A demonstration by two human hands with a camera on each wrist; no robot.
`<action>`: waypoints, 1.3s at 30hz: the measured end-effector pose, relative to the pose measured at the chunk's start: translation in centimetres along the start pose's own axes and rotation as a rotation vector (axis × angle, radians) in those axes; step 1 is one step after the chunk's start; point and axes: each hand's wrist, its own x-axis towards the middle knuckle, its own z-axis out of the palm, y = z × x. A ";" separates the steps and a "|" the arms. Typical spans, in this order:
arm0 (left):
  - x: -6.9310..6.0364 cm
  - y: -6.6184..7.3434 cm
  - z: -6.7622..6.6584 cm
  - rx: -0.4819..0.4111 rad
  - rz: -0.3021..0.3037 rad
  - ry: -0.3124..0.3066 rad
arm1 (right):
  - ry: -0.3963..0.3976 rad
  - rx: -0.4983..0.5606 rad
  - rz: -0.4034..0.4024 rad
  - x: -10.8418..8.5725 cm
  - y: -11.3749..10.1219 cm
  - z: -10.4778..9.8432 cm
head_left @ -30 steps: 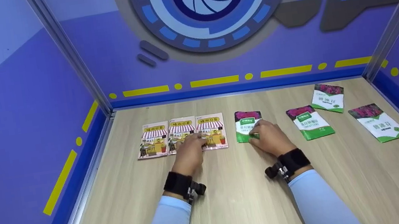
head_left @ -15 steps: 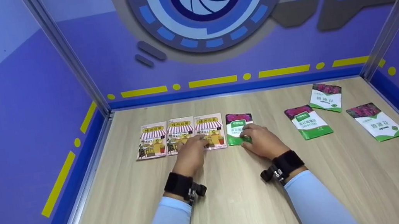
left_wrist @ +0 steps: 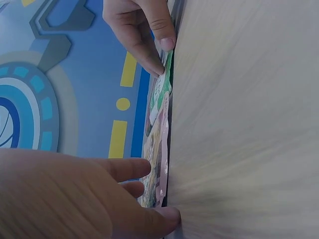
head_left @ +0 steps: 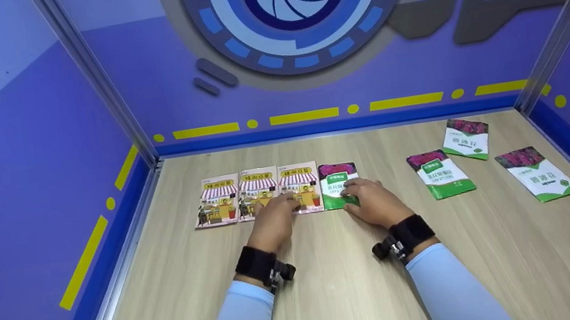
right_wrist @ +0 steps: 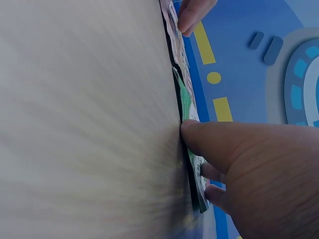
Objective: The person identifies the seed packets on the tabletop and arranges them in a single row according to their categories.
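Observation:
Three pink packets with a striped awning picture, the left [head_left: 216, 200], middle [head_left: 257, 186] and right [head_left: 300, 180], lie flat side by side. My left hand [head_left: 271, 223] rests with its fingers on the middle and right ones. A green and white packet with magenta flowers [head_left: 336, 189] lies against the row's right end. My right hand [head_left: 377, 203] touches it with its fingertips, fingers loosely bent. In the right wrist view the thumb [right_wrist: 199, 137] presses at the lower edge of the green packet [right_wrist: 185, 102]. In the left wrist view the green packet [left_wrist: 159, 94] meets a pink one [left_wrist: 163, 149].
On the right of the wooden table [head_left: 336, 286] lie a green and white packet [head_left: 440, 174] and two more flower packets, one farther back [head_left: 466, 140], one near the right side [head_left: 539, 174]. A blue-purple wall [head_left: 309, 95] bounds the back, with side walls left and right.
The green and white packet has slid left with my right hand until it meets the row of pink packets. My left hand has stayed nearly still on the pink ones.

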 end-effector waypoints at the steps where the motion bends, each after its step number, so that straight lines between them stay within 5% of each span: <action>1: 0.0 0.0 0.0 -0.001 0.001 0.002 | -0.001 0.001 0.002 0.0 0.0 0.0; 19: 0.2 0.0 0.3 -0.028 -0.024 -0.006 | -0.009 -0.007 0.015 -0.1 -0.1 0.1; 28: -0.2 0.2 0.0 -0.031 0.019 0.039 | 0.018 0.017 0.037 0.0 0.2 -0.7; 39: -0.2 0.3 0.0 -0.031 0.005 0.018 | 0.114 0.127 0.235 -2.6 6.7 -5.0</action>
